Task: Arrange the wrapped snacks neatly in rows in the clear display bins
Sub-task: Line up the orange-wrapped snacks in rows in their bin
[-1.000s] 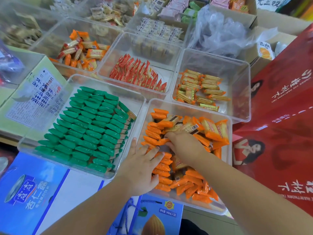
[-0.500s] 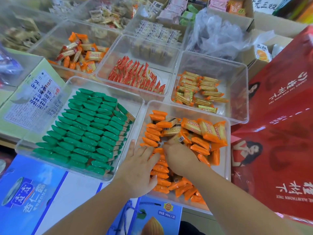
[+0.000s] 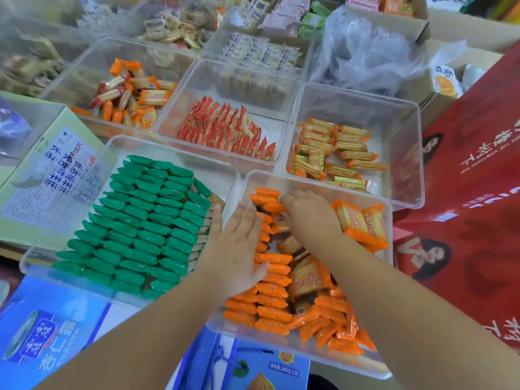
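Orange foil-wrapped snacks [image 3: 271, 288]: inside near-right clear plastic display bin [image 3: 281, 344], rowed along left side, loose heap at right. Left hand [image 3: 239, 243]: fingers straight, pressed flat against row. Right hand [image 3: 309, 220]: shifted from mid-bin to far end, fingers curled, pinching one snack. Judged: row being extended. Adjacent: green wrapped snacks [image 3: 146, 220], fully rowed. Beneath: blue printed cartons [image 3: 42, 333].

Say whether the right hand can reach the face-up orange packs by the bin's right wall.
Probably yes: the right hand is right beside the face-up orange packs, which lie uncovered on top.
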Demonstrator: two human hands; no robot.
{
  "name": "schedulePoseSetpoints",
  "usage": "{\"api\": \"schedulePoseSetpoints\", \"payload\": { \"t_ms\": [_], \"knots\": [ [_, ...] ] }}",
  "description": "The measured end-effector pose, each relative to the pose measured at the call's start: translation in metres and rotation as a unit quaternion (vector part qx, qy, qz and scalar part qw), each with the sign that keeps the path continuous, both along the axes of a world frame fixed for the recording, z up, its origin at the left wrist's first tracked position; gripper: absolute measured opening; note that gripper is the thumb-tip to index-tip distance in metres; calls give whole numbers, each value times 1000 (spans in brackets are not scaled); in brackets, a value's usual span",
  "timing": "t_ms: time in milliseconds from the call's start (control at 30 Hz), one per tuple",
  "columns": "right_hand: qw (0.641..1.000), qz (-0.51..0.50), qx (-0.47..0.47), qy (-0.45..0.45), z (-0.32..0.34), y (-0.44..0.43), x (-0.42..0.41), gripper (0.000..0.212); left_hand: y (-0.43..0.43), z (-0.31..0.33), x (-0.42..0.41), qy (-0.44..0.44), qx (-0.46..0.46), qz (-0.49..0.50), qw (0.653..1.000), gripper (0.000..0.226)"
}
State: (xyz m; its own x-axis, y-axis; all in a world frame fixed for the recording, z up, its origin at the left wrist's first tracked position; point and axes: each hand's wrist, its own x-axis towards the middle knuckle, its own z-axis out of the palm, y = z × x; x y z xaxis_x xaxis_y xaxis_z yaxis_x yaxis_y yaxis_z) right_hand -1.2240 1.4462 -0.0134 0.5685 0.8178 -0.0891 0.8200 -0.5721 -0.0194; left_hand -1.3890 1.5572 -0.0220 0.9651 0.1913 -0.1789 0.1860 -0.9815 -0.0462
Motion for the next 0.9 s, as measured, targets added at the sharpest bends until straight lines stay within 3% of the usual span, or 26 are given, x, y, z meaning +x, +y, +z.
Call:
{"api": "schedulePoseSetpoints", "payload": {
  "t_ms": [100, 200, 333, 467, 600, 900],
  "knots": [
    [989, -66, 118, 61, 12, -7, 7, 19, 10, -9, 12, 32, 23, -28, 999, 99],
    [950, -123, 258, 122, 28, -23, 9, 17, 10, -14, 13, 35, 20, -38, 998, 101],
    [907, -121, 327, 237, 36, -25, 4, 10, 12, -13, 12, 32, -7, -39, 999, 102],
    [925, -65, 279, 248, 21, -5, -1, 17, 11, -10, 12, 26, -20, -41, 999, 101],
    [969, -38, 138, 204, 4, 14, 2, 23, 10, -11, 11, 17, -25, -42, 999, 99],
    [995, -19, -4, 95, -10, 40, -7, 25, 10, -11, 11, 19, -16, -43, 999, 102]
  ]
}}
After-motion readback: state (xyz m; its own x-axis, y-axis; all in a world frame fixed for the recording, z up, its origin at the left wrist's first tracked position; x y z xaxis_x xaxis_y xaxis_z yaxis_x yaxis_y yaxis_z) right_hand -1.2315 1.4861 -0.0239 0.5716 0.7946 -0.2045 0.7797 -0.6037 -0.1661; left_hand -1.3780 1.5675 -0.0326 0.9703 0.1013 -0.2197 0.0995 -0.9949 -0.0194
